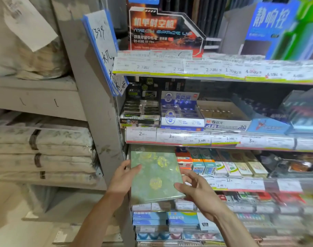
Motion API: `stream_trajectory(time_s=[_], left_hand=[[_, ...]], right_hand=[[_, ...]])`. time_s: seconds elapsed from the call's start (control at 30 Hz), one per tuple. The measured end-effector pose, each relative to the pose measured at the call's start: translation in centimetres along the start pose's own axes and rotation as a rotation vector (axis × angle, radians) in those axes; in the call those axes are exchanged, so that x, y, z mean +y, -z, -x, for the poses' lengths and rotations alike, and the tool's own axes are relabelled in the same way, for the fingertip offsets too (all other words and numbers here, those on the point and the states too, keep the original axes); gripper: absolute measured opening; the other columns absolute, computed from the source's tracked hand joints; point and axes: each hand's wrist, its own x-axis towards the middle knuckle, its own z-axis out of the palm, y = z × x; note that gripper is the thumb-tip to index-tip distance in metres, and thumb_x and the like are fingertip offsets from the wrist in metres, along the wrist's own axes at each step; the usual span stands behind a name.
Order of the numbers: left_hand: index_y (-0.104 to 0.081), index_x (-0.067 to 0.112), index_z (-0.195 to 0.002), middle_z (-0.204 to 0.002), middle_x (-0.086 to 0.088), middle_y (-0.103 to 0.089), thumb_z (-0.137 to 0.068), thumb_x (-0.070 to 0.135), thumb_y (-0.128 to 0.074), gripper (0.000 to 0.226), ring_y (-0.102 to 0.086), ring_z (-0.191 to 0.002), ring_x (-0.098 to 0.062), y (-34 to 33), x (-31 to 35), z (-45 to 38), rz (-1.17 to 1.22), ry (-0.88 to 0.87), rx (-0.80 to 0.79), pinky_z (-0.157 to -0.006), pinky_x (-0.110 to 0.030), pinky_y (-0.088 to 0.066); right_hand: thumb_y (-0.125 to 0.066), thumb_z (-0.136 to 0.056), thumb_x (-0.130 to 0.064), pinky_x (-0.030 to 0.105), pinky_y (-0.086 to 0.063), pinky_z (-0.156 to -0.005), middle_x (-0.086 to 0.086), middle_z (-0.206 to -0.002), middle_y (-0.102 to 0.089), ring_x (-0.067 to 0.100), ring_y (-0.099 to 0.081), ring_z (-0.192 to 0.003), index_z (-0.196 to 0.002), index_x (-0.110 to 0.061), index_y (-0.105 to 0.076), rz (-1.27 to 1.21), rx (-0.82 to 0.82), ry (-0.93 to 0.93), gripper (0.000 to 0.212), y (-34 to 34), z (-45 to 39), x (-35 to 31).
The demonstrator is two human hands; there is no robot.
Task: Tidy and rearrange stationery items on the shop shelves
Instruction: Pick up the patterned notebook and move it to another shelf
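Observation:
A green notebook (154, 175) with a glossy cover and yellow flower prints lies tilted at the left end of the third shelf (241, 186), its near end sticking out past the shelf front. My left hand (122, 177) grips its left edge, thumb on the cover. My right hand (198, 190) touches its right edge and lower right corner with fingers spread. Whether the right hand actually grips it is unclear.
Boxes of erasers (180, 111) and pen refills fill the shelf above, behind price-label strips (187, 139). Small stationery packs (228, 168) stand to the right of the notebook. Flat blue packs (166, 220) sit below. A grey upright (98, 113) and stacked paper bundles (45, 154) are at left.

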Motion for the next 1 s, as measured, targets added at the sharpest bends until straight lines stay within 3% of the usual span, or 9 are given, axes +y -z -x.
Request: stream_trajectory(time_s=[0.07, 0.13, 0.2, 0.3, 0.4, 0.6, 0.73, 0.83, 1.0], left_hand=[[-0.060, 0.020, -0.119, -0.115, 0.013, -0.069, -0.083, 0.034, -0.076, 0.042, -0.064, -0.107, -0.007, -0.7, 0.0, 1.0, 0.018, -0.021, -0.008, -0.100, -0.026, -0.045], [-0.062, 0.017, -0.113, -0.102, 0.008, -0.076, -0.087, 0.024, -0.074, 0.029, -0.070, -0.099, -0.012, -0.7, -0.7, 1.6, 0.050, -0.023, -0.050, -0.098, -0.034, -0.051], [-0.061, 0.016, -0.117, -0.103, 0.000, -0.076, -0.089, 0.018, -0.070, 0.030, -0.071, -0.101, -0.021, -0.6, -1.1, 2.3, 0.069, -0.039, -0.074, -0.098, -0.044, -0.051], [-0.057, 0.020, -0.119, -0.104, 0.006, -0.076, -0.091, 0.016, -0.066, 0.030, -0.071, -0.100, -0.013, -0.1, -1.5, 3.5, 0.074, -0.085, -0.114, -0.082, -0.024, -0.054], [-0.055, 0.020, -0.120, -0.106, 0.006, -0.076, -0.093, 0.013, -0.063, 0.029, -0.071, -0.100, -0.012, 0.7, -2.2, 4.5, 0.067, -0.112, -0.119, -0.078, -0.022, -0.055], [-0.058, 0.023, -0.116, -0.099, 0.003, -0.076, -0.084, 0.019, -0.074, 0.035, -0.074, -0.089, -0.021, 2.0, -4.1, 6.5, 0.004, -0.089, -0.090, -0.087, -0.051, -0.056], [-0.057, 0.024, -0.113, -0.104, 0.003, -0.075, -0.078, 0.032, -0.068, 0.038, -0.074, -0.086, -0.014, 1.2, -5.5, 8.4, -0.095, -0.127, -0.143, -0.077, -0.041, -0.059], [-0.053, 0.029, -0.116, -0.099, 0.012, -0.075, -0.093, 0.020, -0.066, 0.028, -0.073, -0.082, -0.007, -0.6, -6.9, 9.4, -0.106, -0.132, -0.172, -0.066, -0.027, -0.057], [-0.052, 0.022, -0.124, -0.106, 0.005, -0.075, -0.096, 0.011, -0.059, 0.031, -0.073, -0.094, -0.015, -5.6, -7.1, 10.9, -0.033, -0.102, -0.289, -0.080, -0.040, -0.058]], right_hand=[[-0.077, -0.082, -0.012, 0.034, -0.042, -0.070, 0.010, -0.096, -0.060, 0.021, -0.055, -0.082, -0.116, -0.024, -0.064, 0.004, 0.002, -0.016, 0.038, 0.2, 0.6, 0.7], [-0.078, -0.079, -0.015, 0.035, -0.038, -0.070, 0.006, -0.089, -0.060, 0.020, -0.052, -0.077, -0.113, -0.019, -0.064, 0.002, 0.016, -0.024, 0.037, 0.4, 0.9, 1.2], [-0.076, -0.083, -0.027, 0.032, -0.043, -0.070, 0.002, -0.083, -0.062, 0.017, -0.056, -0.073, -0.109, -0.014, -0.063, 0.044, 0.079, -0.026, 0.032, 0.2, 0.9, 1.2], [-0.068, -0.086, -0.054, 0.030, -0.044, -0.070, 0.002, -0.076, -0.060, 0.015, -0.054, -0.069, -0.103, -0.024, -0.067, 0.195, 0.157, 0.011, 0.035, -0.8, 0.8, 0.9], [-0.058, -0.095, -0.048, 0.028, -0.034, -0.058, 0.006, -0.064, -0.049, 0.016, -0.044, -0.058, -0.098, -0.018, -0.063, 0.279, 0.148, 0.070, 0.030, -2.2, 1.0, 1.1], [-0.054, -0.098, -0.043, 0.032, -0.040, -0.063, 0.010, -0.056, -0.056, 0.017, -0.050, -0.053, -0.090, -0.013, -0.052, 0.379, 0.135, 0.055, 0.031, -3.5, 3.2, 4.1], [-0.051, -0.101, -0.035, 0.021, -0.043, -0.057, 0.023, -0.055, -0.060, 0.023, -0.052, -0.052, -0.097, -0.009, -0.052, 0.351, 0.165, 0.053, 0.027, -3.6, 6.2, 6.0], [-0.052, -0.099, -0.042, 0.032, -0.045, -0.064, 0.027, -0.065, -0.061, 0.022, -0.055, -0.058, -0.098, -0.018, -0.056, 0.395, 0.258, 0.051, 0.024, -2.2, 7.9, 7.1], [-0.055, -0.096, -0.049, 0.042, -0.049, -0.072, 0.027, -0.073, -0.059, 0.036, -0.057, -0.068, -0.100, -0.030, -0.060, 0.381, 0.423, 0.074, 0.020, 1.8, 11.4, 8.1]])
